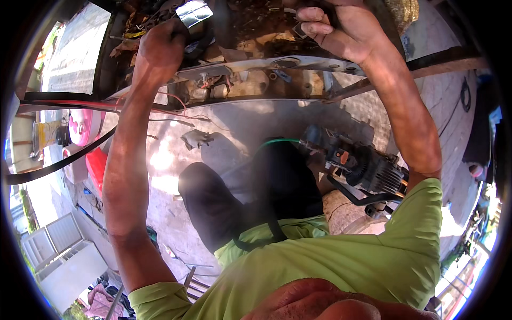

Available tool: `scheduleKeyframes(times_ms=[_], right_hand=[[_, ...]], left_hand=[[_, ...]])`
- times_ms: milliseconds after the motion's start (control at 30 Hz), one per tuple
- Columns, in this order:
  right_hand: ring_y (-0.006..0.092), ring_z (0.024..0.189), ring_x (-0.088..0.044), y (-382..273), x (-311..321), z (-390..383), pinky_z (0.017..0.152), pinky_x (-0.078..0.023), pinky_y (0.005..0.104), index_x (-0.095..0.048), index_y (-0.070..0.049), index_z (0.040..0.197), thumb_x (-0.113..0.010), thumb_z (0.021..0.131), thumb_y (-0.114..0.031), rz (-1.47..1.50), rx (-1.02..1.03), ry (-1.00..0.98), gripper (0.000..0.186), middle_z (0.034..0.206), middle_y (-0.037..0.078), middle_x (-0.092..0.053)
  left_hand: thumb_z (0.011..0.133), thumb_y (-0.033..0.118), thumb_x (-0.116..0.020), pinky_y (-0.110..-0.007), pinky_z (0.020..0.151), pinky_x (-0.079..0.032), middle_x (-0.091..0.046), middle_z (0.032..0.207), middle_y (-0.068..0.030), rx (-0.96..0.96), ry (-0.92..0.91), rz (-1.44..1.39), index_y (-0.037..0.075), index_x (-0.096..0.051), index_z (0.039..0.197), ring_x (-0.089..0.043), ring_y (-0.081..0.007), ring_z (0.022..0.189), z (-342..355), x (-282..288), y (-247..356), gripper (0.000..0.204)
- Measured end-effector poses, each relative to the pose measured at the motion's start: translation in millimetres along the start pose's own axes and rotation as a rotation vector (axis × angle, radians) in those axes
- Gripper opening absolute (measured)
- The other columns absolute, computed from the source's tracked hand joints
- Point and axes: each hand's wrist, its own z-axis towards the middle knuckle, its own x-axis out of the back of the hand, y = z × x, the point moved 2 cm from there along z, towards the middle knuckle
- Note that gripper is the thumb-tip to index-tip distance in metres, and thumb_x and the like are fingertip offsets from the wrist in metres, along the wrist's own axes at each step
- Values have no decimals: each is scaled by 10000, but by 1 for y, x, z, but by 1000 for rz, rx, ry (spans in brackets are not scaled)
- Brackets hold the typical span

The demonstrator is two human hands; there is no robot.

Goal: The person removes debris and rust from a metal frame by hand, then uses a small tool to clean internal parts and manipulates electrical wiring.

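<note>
At the top left of the bench, my left hand (161, 50) is closed in a fist, its fingertips turned away from view. A shiny silver flat piece (194, 13) lies right by its knuckles; I cannot tell whether the fingers grip it. My right hand (346, 29) is over the far right part of the bench, palm partly showing and fingers curled. Whatever those fingers hold is too hidden to name. Between the hands, the cluttered brown bench top (256, 40) carries small scraps and dark bits.
Below the bench edge runs a shelf (248, 84) with small parts. Red and black cables (69, 104) cross at left. A compressor-like machine (368, 170) with a green hose (280, 141) stands by my right side. A crumpled grey rag-like piece (197, 139) lies on the floor.
</note>
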Motion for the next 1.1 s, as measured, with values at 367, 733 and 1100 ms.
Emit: scheduleKeyframes(times_ms=[367,733,1100], right_hand=[[134,599,-498,5,4,0,428,-359,231,-535,-9,1017,-548,982,-106,41,-16,81,103,867,108,-608],[152,621,-493,-9,5,55,551,-423,345,-627,-85,884,-697,899,-312,-629,180,180,237,717,38,-545],[394,932,-689,15,-22,72,841,-524,449,-732,-8,1060,-719,803,-252,-1699,423,-306,354,1010,249,-706]], left_hand=[[888,142,-530,-361,782,-506,-694,876,-144,0,4,-11,40,-671,955,-677,-264,839,-1,2,2,187],[891,130,-534,-348,744,-497,-674,823,-131,-53,29,-18,34,-658,942,-653,-226,778,0,-2,-2,165],[884,142,-530,-364,769,-498,-678,849,-136,22,-8,9,49,-664,949,-657,-237,803,-1,1,0,176]])
